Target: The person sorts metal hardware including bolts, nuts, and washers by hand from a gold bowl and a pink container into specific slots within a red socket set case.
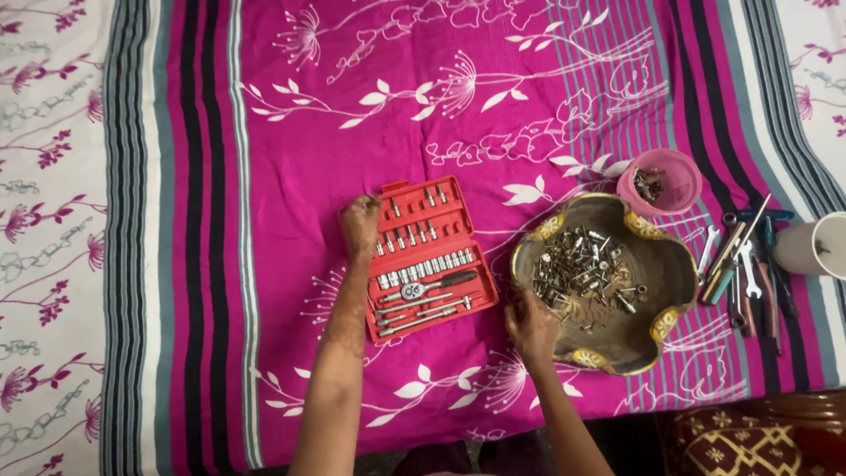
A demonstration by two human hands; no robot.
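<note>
I see my left hand (360, 226) curled loosely at the upper left corner of the red case (426, 257), knuckles up, fingertips on its edge — whether it pinches anything there I cannot tell. The case lies open and tilted on the pink cloth (352, 115), its rows of sockets (425, 264) running across the middle and a ratchet (426, 285) with a black grip below them, longer bars under that.

My right hand (531, 324) sits closed at the near left rim of the bowl (667, 264), fingers tucked toward the heap of bolts (582, 269) inside; what it grips, if anything, is hidden by the hand itself. The bowl is brown with yellow scalloped patches on its rim and stands just right of the case, the two close but apart.

Beyond the bowl's far rim a pink cup (683, 181) holds a few small metal bits. To the right, a cluster of wrenches (745, 269) and screwdrivers lies on the striped border, and a white mug (815, 245) lies at the picture's edge.
</note>
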